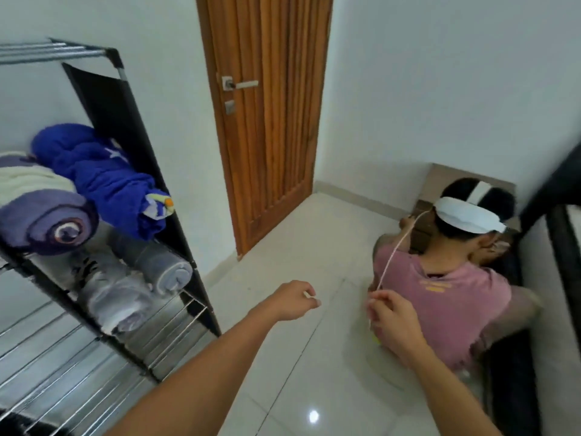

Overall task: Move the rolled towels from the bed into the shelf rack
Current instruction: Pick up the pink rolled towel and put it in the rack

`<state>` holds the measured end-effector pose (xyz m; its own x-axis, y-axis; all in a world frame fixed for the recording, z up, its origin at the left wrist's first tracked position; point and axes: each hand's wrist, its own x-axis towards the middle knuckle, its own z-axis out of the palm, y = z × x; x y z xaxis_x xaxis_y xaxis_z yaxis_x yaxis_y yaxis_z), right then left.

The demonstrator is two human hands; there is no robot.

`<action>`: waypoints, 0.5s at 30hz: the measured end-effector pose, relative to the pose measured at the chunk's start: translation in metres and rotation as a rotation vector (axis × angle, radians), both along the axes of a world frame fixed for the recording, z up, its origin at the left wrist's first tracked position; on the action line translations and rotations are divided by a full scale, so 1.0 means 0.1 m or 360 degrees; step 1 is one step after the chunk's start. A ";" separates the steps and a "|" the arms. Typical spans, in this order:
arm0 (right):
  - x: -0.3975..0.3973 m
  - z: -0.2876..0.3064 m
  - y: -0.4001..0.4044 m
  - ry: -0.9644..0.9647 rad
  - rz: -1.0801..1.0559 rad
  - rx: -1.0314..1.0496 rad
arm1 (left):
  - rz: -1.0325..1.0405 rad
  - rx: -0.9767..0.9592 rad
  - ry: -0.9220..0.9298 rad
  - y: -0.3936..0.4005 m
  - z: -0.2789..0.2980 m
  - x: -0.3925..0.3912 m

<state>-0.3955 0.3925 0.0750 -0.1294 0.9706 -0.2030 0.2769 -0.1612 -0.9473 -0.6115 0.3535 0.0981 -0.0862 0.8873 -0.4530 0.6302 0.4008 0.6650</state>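
Rolled towels sit in the shelf rack [132,325] at nine o'clock: on the lower visible tier a grey roll [157,265] and a paler grey one [116,297] lie side by side, touching; on the tier above, a purple roll [47,221] shows its spiral end, with a cream towel [28,184] behind it and a loosely bundled blue towel [100,171] to its right, against the rack's black side panel. The bare wire tiers below them hold nothing that shows.

Nearest, at six o'clock, two forearms reach out over the white tiled floor [298,388]. The left hand [292,300] hangs in the air with its fingers loosely curled, gripping nothing. The right hand [393,319], at five o'clock, has its fingers pinching a thin white cord [393,256]; the cord runs up toward the head of a second person.

That person [449,294], in a pink shirt and a white headband, crouches at three o'clock beside the dark bed edge [566,247]. Farther off, at twelve o'clock, a shut wooden door [270,121] stands in the white wall.
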 end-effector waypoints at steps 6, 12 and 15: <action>0.97 -0.01 -0.85 -0.0122 0.0116 -0.0373 | -0.0355 0.0074 -0.0172 -0.21 0.09 1.08; 2.23 -0.13 -1.76 -0.0054 -0.0518 -0.0554 | -0.0827 0.0047 -0.0213 -0.43 -0.07 2.42; 2.83 -0.23 -2.30 -0.0047 -0.0908 -0.0640 | -0.1130 -0.0053 -0.0231 -0.61 -0.26 3.23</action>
<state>-0.1121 0.1621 0.0516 0.3897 0.7341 -0.5561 0.0696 -0.6256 -0.7770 -0.2881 0.2924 0.0723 0.5689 0.6924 -0.4439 0.6521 -0.0509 0.7564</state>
